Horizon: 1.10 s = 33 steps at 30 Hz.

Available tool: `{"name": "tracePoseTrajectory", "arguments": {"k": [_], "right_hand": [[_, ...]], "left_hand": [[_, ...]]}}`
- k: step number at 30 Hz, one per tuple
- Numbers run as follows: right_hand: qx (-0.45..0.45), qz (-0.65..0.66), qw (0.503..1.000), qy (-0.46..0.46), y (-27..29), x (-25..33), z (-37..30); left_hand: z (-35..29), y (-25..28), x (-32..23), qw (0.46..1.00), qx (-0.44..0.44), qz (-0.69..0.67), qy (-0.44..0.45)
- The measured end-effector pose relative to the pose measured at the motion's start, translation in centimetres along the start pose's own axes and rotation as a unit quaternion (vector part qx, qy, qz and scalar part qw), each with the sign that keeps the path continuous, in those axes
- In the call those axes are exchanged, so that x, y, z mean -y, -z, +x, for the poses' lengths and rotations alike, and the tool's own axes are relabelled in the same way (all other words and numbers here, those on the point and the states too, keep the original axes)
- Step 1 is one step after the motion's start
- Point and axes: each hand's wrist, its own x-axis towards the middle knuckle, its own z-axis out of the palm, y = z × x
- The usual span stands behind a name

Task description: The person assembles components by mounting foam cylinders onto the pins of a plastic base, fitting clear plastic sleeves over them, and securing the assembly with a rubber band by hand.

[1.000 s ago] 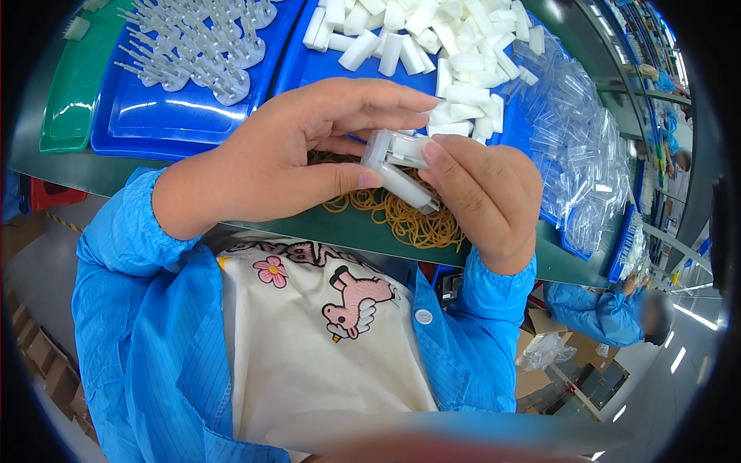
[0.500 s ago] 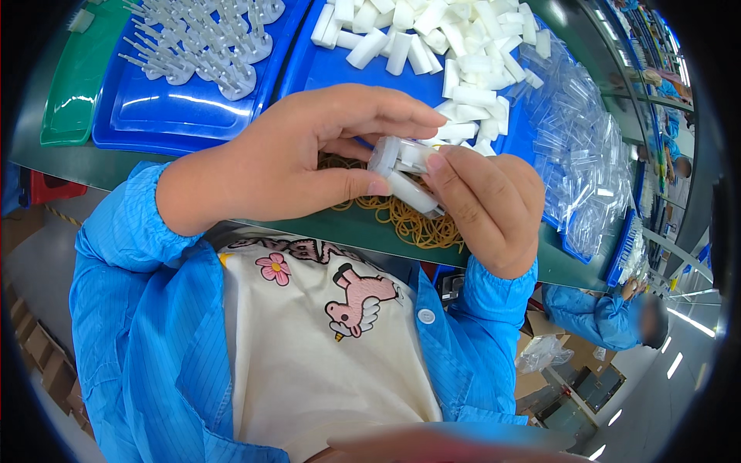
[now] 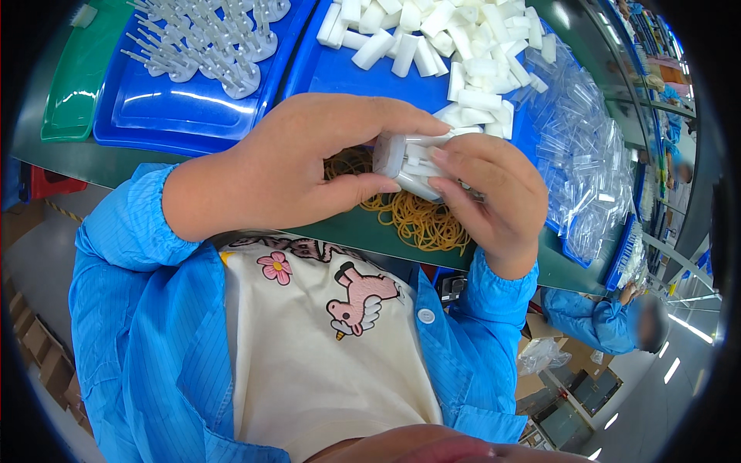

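Note:
My left hand (image 3: 285, 166) grips a white plastic piece with a rounded end and white foam pads (image 3: 395, 160), its thumb below and its fingers above. At the other end, my right hand (image 3: 502, 193) pinches the pads with thumb and fingertips. A thin stem shows between the pads. The piece is held level, just above a heap of tan rubber bands (image 3: 431, 225) on the green table (image 3: 340, 220). My right fingers hide the far end of the piece.
White foam blocks (image 3: 482, 65) fill a blue tray (image 3: 309, 65) ahead. Clear plastic pieces (image 3: 579, 154) lie heaped at right. Another blue tray (image 3: 174, 116) holds grey-white stemmed parts (image 3: 212, 50); a green tray (image 3: 73, 100) stands far left. A person in blue (image 3: 598, 316) sits at right.
My right fingers have shifted along the piece and now close round its right end. A bit of yellow band seen at my right fingertips before no longer shows.

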Motion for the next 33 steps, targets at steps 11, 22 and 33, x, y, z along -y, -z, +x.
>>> {"name": "tracePoseTrajectory", "arguments": {"k": [11, 22, 33], "right_hand": [[-0.078, 0.201, 0.959, -0.184, -0.9, 0.0, -1.2], [-0.06, 0.373, 0.891, -0.251, -1.1, 0.3, -1.2], [-0.275, 0.474, 0.815, -0.189, 0.0, -1.0, -1.5]], "left_hand": [[-0.1, -0.1, -0.1, 0.999, -0.037, -0.01, 0.002], [-0.1, 0.1, -0.2, 0.995, -0.046, 0.077, -0.033], [-0.2, -0.4, 0.4, 0.985, -0.053, -0.164, 0.011]]}}
